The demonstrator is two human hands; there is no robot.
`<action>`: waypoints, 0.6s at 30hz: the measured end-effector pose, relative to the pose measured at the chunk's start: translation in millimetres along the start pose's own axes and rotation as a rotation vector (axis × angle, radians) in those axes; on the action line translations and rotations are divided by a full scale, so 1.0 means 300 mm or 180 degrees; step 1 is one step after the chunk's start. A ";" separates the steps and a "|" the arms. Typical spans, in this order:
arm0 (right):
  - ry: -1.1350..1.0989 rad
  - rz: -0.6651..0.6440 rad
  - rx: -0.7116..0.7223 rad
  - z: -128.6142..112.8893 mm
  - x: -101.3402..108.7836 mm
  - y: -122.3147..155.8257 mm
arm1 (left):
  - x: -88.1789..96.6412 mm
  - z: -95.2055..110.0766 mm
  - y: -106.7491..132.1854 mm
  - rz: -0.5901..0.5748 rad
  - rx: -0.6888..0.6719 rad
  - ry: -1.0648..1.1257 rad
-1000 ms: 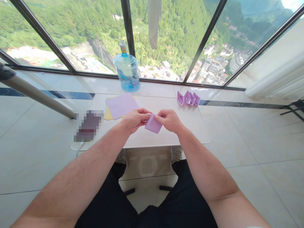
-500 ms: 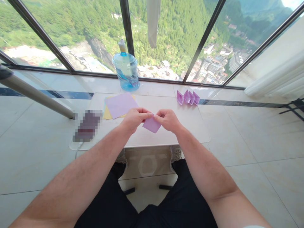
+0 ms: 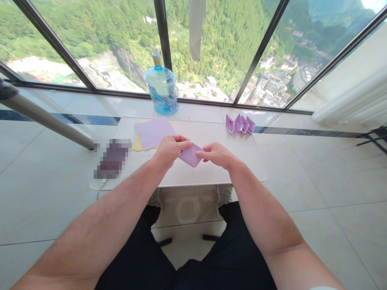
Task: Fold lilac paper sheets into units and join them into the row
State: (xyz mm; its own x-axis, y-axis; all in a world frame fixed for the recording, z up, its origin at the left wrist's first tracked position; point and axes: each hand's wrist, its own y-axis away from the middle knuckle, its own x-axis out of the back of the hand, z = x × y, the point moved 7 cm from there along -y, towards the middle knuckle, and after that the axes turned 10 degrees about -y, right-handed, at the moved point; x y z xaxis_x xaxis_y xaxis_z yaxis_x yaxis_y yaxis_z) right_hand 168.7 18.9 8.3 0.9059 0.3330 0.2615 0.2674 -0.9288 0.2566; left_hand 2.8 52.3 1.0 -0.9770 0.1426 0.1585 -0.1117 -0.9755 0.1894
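Over the middle of a small white table (image 3: 242,169), both hands pinch a folded purple paper piece (image 3: 190,155). My left hand (image 3: 171,148) grips its left edge with curled fingers. My right hand (image 3: 217,154) pinches its right corner between thumb and fingertips. The piece lies tilted, almost flat, just above the tabletop. A stack of flat sheets (image 3: 152,133), purple on top with yellow beneath, lies at the table's back left. Several finished purple folded shapes (image 3: 240,124) stand in a row at the back right.
A blue water jug (image 3: 161,89) stands on the tiled ledge by the window. A blurred dark object (image 3: 112,159) lies at the table's left edge. A slanted metal pole (image 3: 45,120) crosses the left. A dark stand leg (image 3: 373,137) shows at far right.
The folded purple piece has turned from hanging down to lying flatter and tilted. My right hand has shifted slightly right and down along its edge; my left hand stays in place.
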 end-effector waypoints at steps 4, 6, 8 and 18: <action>0.0337 0.0255 0.0078 -0.004 0.030 -0.004 | -0.009 0.000 -0.001 -0.0052 -0.0175 -0.0240; 0.0539 0.0402 0.0233 -0.012 0.044 -0.006 | -0.022 0.000 0.006 -0.0229 -0.0251 -0.0626; 0.0740 0.0480 0.0373 -0.015 0.051 -0.010 | -0.044 -0.004 0.018 -0.0509 -0.0280 -0.1037; -0.0191 0.1747 0.1069 -0.060 0.086 0.019 | 0.012 -0.083 -0.021 0.0564 0.0896 0.0939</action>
State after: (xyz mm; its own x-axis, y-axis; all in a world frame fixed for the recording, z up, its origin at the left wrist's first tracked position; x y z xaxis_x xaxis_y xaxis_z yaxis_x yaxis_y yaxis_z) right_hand 187.8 25.1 33.2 0.9543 -0.2054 0.2169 -0.1606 -0.9650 -0.2073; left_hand -4.4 54.8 -23.7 -0.9912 -0.1165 -0.0634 0.0761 -0.8912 0.4473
